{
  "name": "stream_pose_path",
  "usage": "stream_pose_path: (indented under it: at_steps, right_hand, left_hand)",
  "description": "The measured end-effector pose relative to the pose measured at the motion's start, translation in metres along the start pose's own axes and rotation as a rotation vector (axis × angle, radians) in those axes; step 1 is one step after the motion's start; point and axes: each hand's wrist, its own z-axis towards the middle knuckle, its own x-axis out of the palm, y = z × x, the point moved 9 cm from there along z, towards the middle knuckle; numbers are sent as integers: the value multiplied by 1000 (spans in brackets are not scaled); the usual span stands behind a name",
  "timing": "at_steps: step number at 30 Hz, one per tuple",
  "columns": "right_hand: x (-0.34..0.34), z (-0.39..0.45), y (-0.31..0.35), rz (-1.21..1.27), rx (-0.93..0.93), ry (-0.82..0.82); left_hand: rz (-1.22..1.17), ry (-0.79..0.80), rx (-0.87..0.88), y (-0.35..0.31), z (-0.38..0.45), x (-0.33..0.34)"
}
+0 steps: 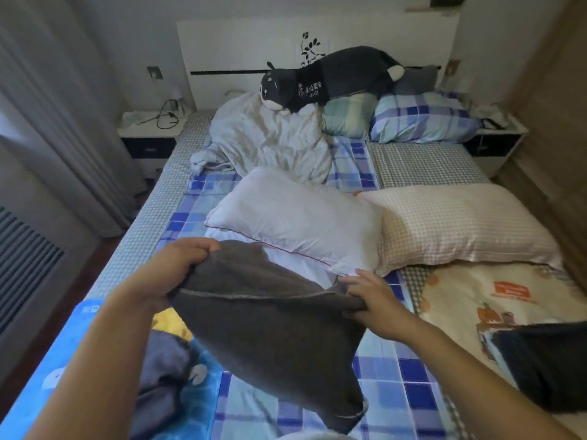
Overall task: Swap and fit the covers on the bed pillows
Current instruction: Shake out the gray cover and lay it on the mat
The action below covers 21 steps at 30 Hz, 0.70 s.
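Note:
A dark grey pillow cover point(273, 338) hangs over the near part of the bed, held up by its open edge. My left hand point(173, 274) grips the left corner of that edge. My right hand point(371, 300) pinches the right corner. Just beyond the cover lies a bare white pillow point(298, 220) with red piping, its near edge partly hidden by the fabric. To its right lies a pillow in a beige checked cover point(460, 227). Another dark grey cover point(546, 366) lies at the right edge.
The bed has a blue plaid sheet point(390, 385). A crumpled white duvet point(270, 138), a dark plush toy point(333, 81) and plaid pillows point(419, 119) sit by the headboard. A cartoon blanket point(460, 296) lies right, a blue one point(82, 350) left. Nightstands flank the bed.

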Motion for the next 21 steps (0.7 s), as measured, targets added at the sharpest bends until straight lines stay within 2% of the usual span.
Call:
stream_pose_path:
  at_steps: [3, 5, 7, 10, 12, 13, 16, 17, 19, 21]
  right_hand:
    - [-52, -28, 19, 561, 123, -44]
    - [-79, -34, 46, 786, 82, -106]
    - [-90, -27, 74, 849, 72, -172]
    - [-77, -8, 93, 1124, 276, -246]
    - [-66, 1, 103, 1360, 417, -242]
    - [-65, 3, 107, 1428, 450, -229]
    - [-79, 6, 114, 1553, 468, -251]
    - [-86, 6, 113, 1587, 465, -263]
    - [-100, 2, 111, 1666, 458, -299]
    - [-109, -6, 106, 1751, 457, -352]
  left_hand:
    - [-3, -323, -24, 26, 26, -43]
    - [64, -393, 8, 35, 29, -36]
    - [120, -260, 68, 39, 22, 6]
    - [36, 81, 127, 46, -11, 95]
    - [28, 122, 197, 56, -32, 129]
    - [49, 53, 233, 61, -39, 133]
    - [241, -283, 336, 75, -50, 119]
    - [245, -376, 301, 84, -48, 110]
    - [27, -437, 8, 117, -37, 97]
    - [-326, -277, -303, 145, -30, 122]
